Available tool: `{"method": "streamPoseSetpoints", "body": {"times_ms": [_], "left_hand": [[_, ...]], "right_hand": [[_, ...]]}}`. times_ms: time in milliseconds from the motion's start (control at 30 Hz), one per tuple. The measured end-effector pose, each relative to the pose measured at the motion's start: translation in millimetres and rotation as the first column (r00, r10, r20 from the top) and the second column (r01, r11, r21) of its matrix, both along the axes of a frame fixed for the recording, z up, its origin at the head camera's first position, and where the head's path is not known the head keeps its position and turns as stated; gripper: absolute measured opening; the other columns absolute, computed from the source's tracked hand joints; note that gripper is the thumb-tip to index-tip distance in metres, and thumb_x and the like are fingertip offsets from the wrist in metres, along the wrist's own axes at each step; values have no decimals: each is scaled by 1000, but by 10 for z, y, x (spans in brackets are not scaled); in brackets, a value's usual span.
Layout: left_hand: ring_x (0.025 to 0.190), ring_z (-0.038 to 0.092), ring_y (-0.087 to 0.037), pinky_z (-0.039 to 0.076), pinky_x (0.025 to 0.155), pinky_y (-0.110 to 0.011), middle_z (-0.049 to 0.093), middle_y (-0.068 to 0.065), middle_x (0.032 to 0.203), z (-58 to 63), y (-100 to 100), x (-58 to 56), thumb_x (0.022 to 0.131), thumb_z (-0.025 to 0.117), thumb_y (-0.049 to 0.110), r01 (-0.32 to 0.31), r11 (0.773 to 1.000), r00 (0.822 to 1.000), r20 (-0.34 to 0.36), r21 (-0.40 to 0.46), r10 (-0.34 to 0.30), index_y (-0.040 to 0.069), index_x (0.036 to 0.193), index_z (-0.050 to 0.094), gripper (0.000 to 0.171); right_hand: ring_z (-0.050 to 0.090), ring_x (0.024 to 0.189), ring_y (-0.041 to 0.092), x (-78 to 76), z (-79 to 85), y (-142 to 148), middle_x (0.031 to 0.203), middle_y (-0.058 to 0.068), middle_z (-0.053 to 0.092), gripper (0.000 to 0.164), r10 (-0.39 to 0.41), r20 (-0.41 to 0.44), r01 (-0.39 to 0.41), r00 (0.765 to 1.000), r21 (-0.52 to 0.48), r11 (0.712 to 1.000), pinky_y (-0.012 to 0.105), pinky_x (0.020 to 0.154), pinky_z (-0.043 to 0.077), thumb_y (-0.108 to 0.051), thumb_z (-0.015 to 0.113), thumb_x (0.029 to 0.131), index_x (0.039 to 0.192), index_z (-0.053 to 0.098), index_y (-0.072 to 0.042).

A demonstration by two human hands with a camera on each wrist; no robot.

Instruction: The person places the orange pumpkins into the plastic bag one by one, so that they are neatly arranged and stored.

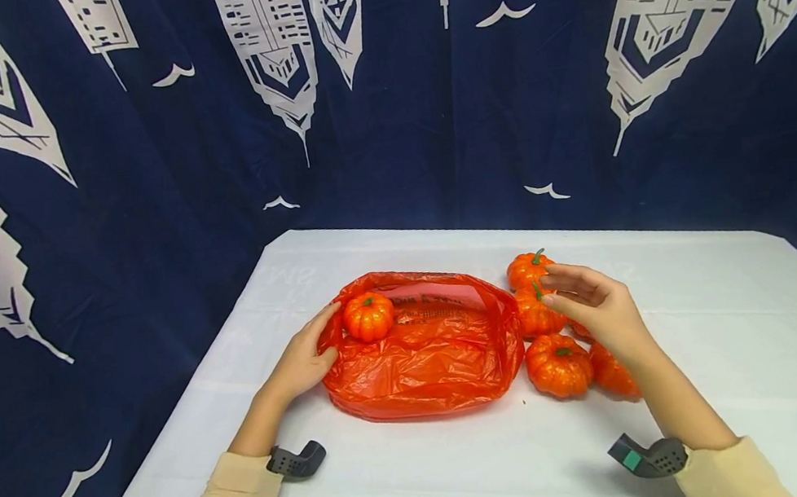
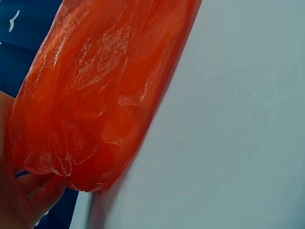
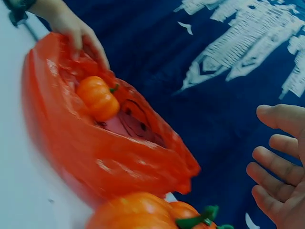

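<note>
A red plastic bag (image 1: 412,370) lies on the table with its mouth open, and a small orange pumpkin (image 1: 369,316) sits inside at its left. My left hand (image 1: 305,359) holds the bag's left edge, fingers on the far side and thumb nearer me. Part of that hand is hidden behind the film in the left wrist view. To the right of the bag is my right hand (image 1: 597,308), its fingers spread and holding nothing. It hovers by a group of small orange pumpkins (image 1: 558,366) with green stems, partly covering some of them.
A white cloth covers the table (image 1: 468,470). Behind it hangs a dark blue curtain (image 1: 415,132) with white building and bird prints. Several pumpkins stand close against the bag's right side. Each wrist wears a dark band, including a left wristband (image 1: 296,461).
</note>
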State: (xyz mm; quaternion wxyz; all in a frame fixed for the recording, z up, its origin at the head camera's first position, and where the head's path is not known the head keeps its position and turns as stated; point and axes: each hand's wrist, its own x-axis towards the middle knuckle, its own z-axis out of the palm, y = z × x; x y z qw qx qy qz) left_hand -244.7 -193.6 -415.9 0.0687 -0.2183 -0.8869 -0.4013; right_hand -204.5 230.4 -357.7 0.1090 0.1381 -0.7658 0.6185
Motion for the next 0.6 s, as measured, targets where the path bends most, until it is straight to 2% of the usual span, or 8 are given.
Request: {"method": "streamPoseSetpoints", "body": {"times_ms": [300,600], "left_hand": [[139,32,-41,25,112,-55,35,-23,152,-16,-5,-16,82,52,-5,0,1000,1000,-7,-5,0,2,149,36,69],[139,32,-41,25,112,-56,34,-22,152,-2,4,-4,83,52,-6,4,1000,1000,-2,0,-4,1,149,35,69]], "right_hand": [[64,101,5,-11,8,329,109,-7,71,39,-1,-4,0,1000,-83,997,13,83,50,-4,66,91,129,63,-11],[66,97,1,-66,-111,640,104,-9,72,38,-65,29,69,997,-193,979,7,84,45,-4,65,91,128,64,-13]]}}
